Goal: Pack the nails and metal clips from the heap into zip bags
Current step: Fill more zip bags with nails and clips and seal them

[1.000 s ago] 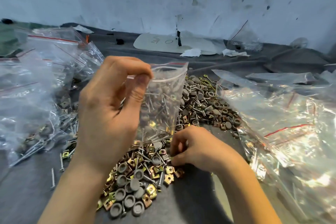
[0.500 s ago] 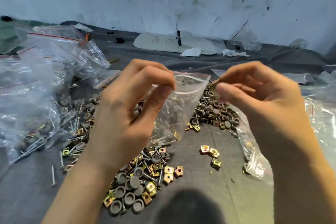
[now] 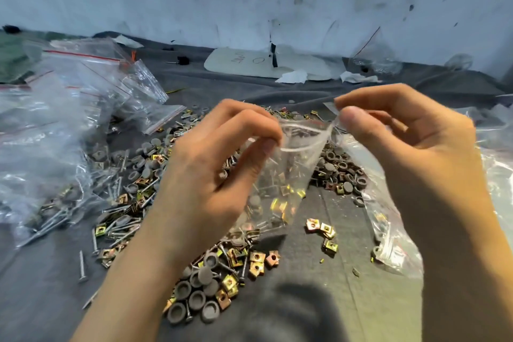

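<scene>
A clear zip bag (image 3: 288,175) hangs in the air between my two hands, with nails and brass-coloured metal clips inside. My left hand (image 3: 211,172) pinches the bag's left top corner between thumb and fingers. My right hand (image 3: 402,147) pinches the right top corner. The bag's mouth shows as a pale curved rim between them. Below the bag, the heap (image 3: 216,272) of nails, square clips and grey round caps spreads over the dark cloth. A few loose clips (image 3: 322,230) lie apart to the right.
Filled zip bags with red seals (image 3: 55,125) pile up at the left. More clear bags (image 3: 388,230) lie at the right. A white board (image 3: 263,64) and paper scraps lie at the back by the wall. Dark cloth (image 3: 347,272) covers the surface.
My right hand rose from the heap and took the bag's right corner. Both hands now hold the bag's top stretched between them, a little lower and more centred.
</scene>
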Tool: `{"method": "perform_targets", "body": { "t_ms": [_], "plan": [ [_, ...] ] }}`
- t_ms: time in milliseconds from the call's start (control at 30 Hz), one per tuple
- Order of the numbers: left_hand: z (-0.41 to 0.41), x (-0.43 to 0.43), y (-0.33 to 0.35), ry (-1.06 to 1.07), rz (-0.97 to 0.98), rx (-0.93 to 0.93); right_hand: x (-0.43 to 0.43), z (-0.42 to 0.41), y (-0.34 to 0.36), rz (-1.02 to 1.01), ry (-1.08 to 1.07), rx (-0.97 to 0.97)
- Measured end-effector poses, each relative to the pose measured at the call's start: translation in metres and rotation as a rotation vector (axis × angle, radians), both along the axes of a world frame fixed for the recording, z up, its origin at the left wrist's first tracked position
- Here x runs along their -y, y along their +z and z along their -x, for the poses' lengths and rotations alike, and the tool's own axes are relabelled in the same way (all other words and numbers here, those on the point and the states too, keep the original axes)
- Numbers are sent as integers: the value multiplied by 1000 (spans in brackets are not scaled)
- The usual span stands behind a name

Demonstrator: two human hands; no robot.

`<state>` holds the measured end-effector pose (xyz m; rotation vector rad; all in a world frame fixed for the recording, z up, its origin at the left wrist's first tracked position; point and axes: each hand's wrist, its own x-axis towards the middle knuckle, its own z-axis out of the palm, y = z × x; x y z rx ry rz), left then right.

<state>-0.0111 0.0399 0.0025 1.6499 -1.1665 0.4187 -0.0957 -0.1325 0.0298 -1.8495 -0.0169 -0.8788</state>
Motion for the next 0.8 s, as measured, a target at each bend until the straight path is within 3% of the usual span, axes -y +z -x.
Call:
{"method": "perform_targets", "body": {
  "t_ms": [100,233,367,467,800],
  "plan": [
    [-3,-3,0,87,72,-44,6,4,0,-23,-40,-80],
    [-8,-9,-1,215,153,-34,13,-9,-23,151,-62,-569],
    [-12,-15,1,295,215,-29,-4,-29,-47,358,32,-834],
    [-12,-16,2,310,222,-21,-24,-43,-63,487,109,-889],
    [-13,-18,3,334,204,-3,-69,-52,-74,652,-61,-979]
  ]
}}
